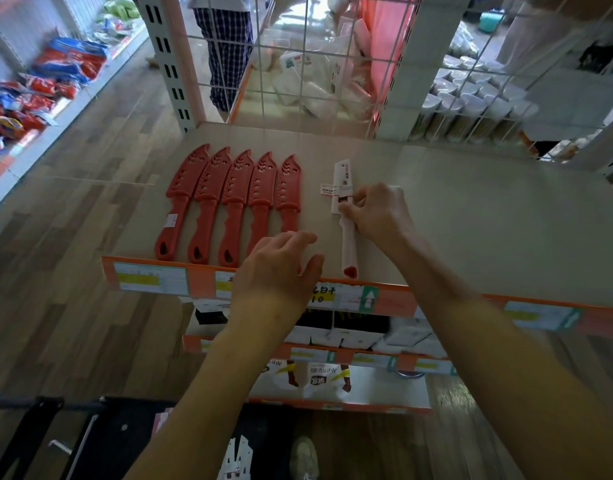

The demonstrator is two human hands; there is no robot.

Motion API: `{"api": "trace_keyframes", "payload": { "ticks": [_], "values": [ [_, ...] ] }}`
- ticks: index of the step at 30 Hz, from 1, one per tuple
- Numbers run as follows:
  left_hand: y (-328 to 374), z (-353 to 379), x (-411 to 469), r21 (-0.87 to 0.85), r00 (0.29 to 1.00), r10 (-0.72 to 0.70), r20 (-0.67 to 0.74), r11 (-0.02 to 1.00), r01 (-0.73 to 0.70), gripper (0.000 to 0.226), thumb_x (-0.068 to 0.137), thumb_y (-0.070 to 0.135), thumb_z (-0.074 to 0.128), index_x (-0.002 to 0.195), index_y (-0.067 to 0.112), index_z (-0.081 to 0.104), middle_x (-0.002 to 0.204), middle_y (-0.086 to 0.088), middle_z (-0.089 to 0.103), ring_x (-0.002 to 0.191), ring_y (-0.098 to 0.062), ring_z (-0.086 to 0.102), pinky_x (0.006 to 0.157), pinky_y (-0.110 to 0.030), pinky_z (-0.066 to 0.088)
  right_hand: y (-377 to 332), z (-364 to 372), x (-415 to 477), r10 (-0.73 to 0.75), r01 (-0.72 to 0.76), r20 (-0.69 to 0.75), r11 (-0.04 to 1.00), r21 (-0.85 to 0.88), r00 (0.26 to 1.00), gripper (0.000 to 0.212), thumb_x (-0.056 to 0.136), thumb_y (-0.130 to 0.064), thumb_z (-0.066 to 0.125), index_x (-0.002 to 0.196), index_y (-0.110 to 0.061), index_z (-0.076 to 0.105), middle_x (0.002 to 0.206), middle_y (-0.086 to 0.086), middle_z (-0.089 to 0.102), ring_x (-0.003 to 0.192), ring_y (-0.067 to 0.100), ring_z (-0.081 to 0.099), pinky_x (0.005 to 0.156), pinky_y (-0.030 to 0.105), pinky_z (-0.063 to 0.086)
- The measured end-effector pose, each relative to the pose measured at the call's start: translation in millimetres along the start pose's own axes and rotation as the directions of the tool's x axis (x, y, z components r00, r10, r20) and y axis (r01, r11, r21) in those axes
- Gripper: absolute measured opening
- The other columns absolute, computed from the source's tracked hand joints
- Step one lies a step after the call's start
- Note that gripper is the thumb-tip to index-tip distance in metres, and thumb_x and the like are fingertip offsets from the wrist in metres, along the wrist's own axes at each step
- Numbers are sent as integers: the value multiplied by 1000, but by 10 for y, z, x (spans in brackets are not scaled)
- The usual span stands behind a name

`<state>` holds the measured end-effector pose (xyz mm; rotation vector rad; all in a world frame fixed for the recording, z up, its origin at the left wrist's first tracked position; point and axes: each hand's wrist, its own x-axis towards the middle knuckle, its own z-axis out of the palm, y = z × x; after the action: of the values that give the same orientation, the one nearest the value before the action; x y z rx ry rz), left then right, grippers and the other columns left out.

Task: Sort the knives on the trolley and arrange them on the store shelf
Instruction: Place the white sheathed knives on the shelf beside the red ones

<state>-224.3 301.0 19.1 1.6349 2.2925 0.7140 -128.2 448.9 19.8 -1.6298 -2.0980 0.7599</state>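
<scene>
White knife (343, 174) apparently in right grip (377, 213).

five red knives (234, 202), each in a red slotted sheath, lie in one row at the left end of the shelf (471, 209), handles toward its front edge. one white knife (348, 244) in a white sheath lies just right of the row, so there are six knives in all. one small white tag (327, 188) sits beside the white sheath. of the five red ones, only the leftmost shows a paper label (172, 220) on its handle.
</scene>
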Motion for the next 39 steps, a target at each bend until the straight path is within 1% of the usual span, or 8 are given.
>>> {"api": "trace_keyframes", "payload": {
  "ticks": [3,7,13,19,22,28,33,39],
  "values": [
    [-31,-2,-61,-26,999,25,-33,999,-26,34,93,34,49,125,24,55,125,6,59,115,-16,48,82,-23,38,-22,-26,-90,-79,79,0,992,-97,997,33,89,-25,61,114,-3,64,113,14,67,98,25,65,81,30,51],
    [-84,-89,-184,-46,983,103,-149,993,-111,29,89,28,58,114,15,65,115,-1,66,108,-26,57,79,-29,43,-51,-65,-278,-149,140,-40,974,-175,988,33,90,-26,58,116,-6,64,112,15,66,98,26,63,77,28,47],
    [-182,-292,-473,-9,980,135,-147,990,-138,33,92,28,53,123,17,59,125,-2,61,119,-25,48,88,-33,42,-167,-96,-730,-167,138,-131,969,-206,977,37,90,-29,57,122,-11,61,117,13,60,104,28,58,84,28,43],
    [-549,-247,-925,73,965,219,-144,975,-210,31,86,19,64,113,5,65,109,-13,68,103,-35,60,83,-39,49,-262,219,-1510,-204,169,-149,961,-217,968,34,91,-22,53,123,-12,58,123,10,54,109,31,54,84,32,44],
    [-715,-272,-1193,81,975,198,-97,978,-191,37,90,25,57,124,10,58,121,-9,62,114,-29,54,91,-37,44,-243,425,-1916,-205,164,-169,959,-230,964,32,92,-23,52,120,-9,59,121,11,56,113,30,50,88,34,43],
    [-1015,-236,-1622,113,988,151,24,982,-153,43,94,30,49,134,14,48,135,-8,51,126,-27,43,98,-36,39,-132,822,-2600,-31,28,-7,973,-229,1000,38,94,-27,50,130,-13,52,130,8,52,114,26,51,88,33,43],
    [-1272,74,-1915,77,982,95,164,991,-109,42,93,26,49,133,11,47,137,-11,49,124,-32,43,94,-42,42,72,1204,-3096,152,-105,156,956,-276,976,29,93,-18,49,120,-9,57,122,11,57,106,29,57,79,34,45],
    [-1580,465,-2537,242,957,-65,283,970,-5,46,94,27,46,138,16,38,143,-6,40,130,-28,36,94,-43,39,407,1509,-3638,184,-47,264,891,-451,947,37,94,-17,49,129,-8,47,126,14,53,115,30,52,90,37,45]
  ]
}}
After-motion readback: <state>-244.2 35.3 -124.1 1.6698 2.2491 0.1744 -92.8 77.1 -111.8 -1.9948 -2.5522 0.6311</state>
